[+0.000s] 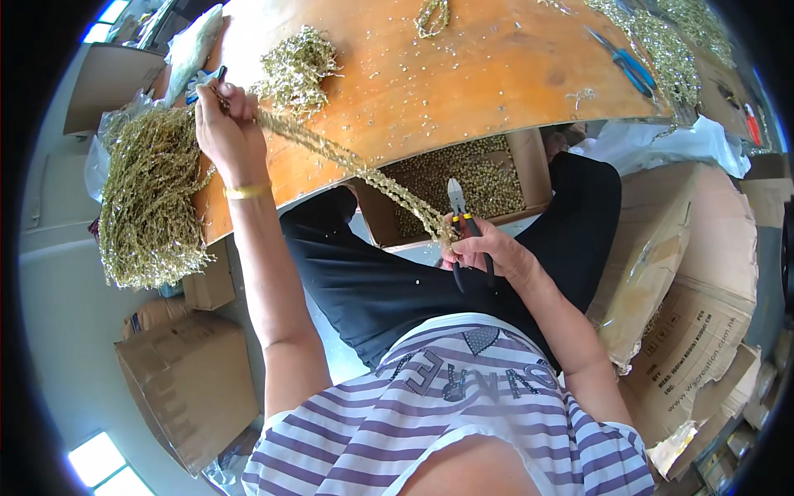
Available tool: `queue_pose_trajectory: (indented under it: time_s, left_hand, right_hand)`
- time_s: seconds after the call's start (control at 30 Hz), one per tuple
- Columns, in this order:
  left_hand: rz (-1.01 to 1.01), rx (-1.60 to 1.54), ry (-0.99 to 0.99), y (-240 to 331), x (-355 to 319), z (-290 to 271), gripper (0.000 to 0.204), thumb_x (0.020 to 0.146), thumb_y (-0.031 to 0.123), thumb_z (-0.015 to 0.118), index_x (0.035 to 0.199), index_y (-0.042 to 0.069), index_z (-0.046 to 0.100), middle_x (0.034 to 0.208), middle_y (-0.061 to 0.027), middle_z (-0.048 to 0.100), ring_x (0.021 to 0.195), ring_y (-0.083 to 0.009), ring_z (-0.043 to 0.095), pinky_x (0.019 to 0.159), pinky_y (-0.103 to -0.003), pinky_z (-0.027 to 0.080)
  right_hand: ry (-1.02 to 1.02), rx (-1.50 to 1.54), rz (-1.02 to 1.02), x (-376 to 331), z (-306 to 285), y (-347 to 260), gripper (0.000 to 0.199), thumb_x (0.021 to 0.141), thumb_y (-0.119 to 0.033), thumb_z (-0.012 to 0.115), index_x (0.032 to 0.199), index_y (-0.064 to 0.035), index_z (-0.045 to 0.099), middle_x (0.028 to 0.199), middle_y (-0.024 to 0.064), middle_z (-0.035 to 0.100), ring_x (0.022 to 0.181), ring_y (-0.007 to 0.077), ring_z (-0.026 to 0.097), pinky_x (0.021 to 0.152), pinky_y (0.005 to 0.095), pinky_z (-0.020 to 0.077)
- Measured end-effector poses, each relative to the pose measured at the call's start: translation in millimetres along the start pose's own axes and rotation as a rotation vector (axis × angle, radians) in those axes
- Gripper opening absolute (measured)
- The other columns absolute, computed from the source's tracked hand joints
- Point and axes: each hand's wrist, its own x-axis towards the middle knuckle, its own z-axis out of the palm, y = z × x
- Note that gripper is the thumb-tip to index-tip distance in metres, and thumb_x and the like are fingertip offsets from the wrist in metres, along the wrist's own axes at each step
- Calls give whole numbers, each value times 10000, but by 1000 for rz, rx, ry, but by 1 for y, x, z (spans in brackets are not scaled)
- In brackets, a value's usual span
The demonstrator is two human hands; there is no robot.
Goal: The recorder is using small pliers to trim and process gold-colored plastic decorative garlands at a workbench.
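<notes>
A gold glittery garland strand [356,163] stretches slantwise across my lap between my two hands. Its upper left end is in my left hand [227,124], raised over the table's left part with the fingers closed. My right hand [488,252] grips the other end together with diagonal cutting pliers [459,202], which have black and yellow handles and point away from me. Beside my left hand a thick bundle of gold garlands [157,194] hangs over the table's left edge. Just right of that hand lies a loose gold heap [302,70].
Under the orange wooden table [496,74] an open carton [529,169] holds many small gold pieces. Blue-handled pliers [624,62] lie at the table's right, near more gold garlands [662,62]. Cardboard boxes [186,372] stand at left, and torn cartons [695,289] at right.
</notes>
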Motion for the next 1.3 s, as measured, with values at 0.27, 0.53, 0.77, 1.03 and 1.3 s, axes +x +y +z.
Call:
queue_pose_trajectory:
  time_s: [0.27,0.53,0.77,1.03,1.3]
  left_hand:
    - [-508,440,-634,-26,-154,25,469,841,351,572,1136,9,447,908,-97,611,599,-59,425,543,-195,369]
    - [-514,524,-859,-41,-169,25,326,743,-129,578,1041,-3,539,967,-85,556,911,-172,580,756,-282,496]
    - [-338,645,-730,-34,-153,24,124,836,15,550,952,-2,589,783,-28,533,622,-100,482,556,-191,385]
    - [-409,-19,-423,-8,-74,85,174,938,180,414,954,51,529,704,-7,538,499,-71,436,451,-206,367]
    - [-504,-122,-533,-54,-38,191,169,927,205,441,921,60,527,683,-2,520,495,-69,421,451,-207,336]
  right_hand:
    - [112,209,-88,-7,20,-13,212,829,-134,552,1007,-34,495,807,56,556,714,148,561,661,299,473]
    - [150,205,-36,-4,21,-11,249,838,-186,552,1023,-24,515,812,49,565,718,135,564,627,287,479]
    - [230,19,-74,-8,18,-16,398,793,-162,566,1136,-16,425,852,82,545,736,178,575,622,300,469]
    - [703,106,-79,-6,-62,6,318,831,-296,566,1032,-55,515,986,92,577,933,215,573,787,361,462]
    - [731,272,-83,5,-85,8,289,782,-279,635,979,-106,514,960,48,573,955,199,557,836,382,430]
